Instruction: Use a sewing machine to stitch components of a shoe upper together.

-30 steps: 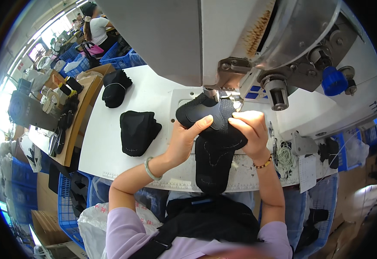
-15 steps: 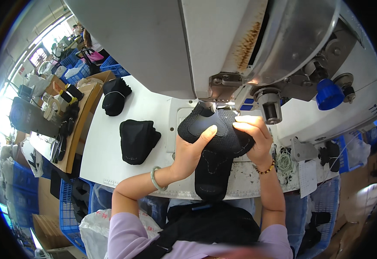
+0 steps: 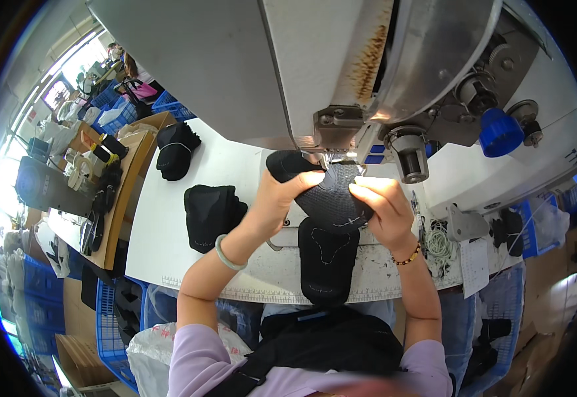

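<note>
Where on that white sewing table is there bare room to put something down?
Bare white table lies between the two black fabric stacks and the sewing machine, and along the front edge left of the left hand. Under the needle it is crowded: both hands, right hand included, press the black shoe piece. Right of them sit cords and paper.

The sewing machine (image 3: 368, 73) fills the top of the frame and runs out past its upper edge, and its head hides the needle and the far end of the black shoe piece (image 3: 328, 198) at centre. The fingertips of the left hand (image 3: 282, 198) and the right hand (image 3: 381, 205) curl over that piece and cover part of it, so its full outline cannot be made out. At the upper left, the people and crates (image 3: 113, 99) by the bright windows are too small and washed out to tell apart.
</note>
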Available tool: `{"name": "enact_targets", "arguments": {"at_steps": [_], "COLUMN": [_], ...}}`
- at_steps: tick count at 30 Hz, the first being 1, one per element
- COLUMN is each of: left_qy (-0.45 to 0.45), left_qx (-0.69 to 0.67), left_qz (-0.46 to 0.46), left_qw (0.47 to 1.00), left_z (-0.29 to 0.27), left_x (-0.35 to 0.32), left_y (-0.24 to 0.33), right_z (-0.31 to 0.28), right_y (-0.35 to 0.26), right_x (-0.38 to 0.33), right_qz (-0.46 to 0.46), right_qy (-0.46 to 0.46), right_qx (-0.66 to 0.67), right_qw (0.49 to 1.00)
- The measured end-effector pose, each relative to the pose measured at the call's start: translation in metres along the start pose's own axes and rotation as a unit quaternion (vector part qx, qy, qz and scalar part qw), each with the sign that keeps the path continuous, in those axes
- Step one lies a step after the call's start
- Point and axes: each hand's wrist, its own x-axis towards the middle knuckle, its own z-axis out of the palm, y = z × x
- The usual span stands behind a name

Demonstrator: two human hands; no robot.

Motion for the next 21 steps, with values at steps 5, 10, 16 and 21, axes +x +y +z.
{"name": "enact_targets", "arguments": {"at_steps": [5, 10, 16, 21], "left_qy": [0.012, 0.030, 0.025, 0.017], "left_qx": [-0.053, -0.044, -0.075, -0.049], "left_qz": [-0.066, -0.076, -0.076, -0.066], "left_qw": [0.996, 0.996, 0.994, 0.996], "left_z": [-0.010, -0.010, -0.012, -0.016], "left_x": [0.011, 0.016, 0.017, 0.015], "left_y": [0.009, 0.009, 0.004, 0.000], "right_z": [0.005, 0.009, 0.009, 0.008], "right_y": [-0.012, -0.012, -0.009, 0.000], "right_x": [-0.003, -0.001, -0.003, -0.006], "right_qz": [-0.066, -0.066, -0.047, -0.030], "right_qy": [-0.026, -0.018, -0.013, 0.070], "right_qx": [-0.083, -0.070, -0.053, -0.064], "right_qw": [0.994, 0.995, 0.997, 0.995]}}
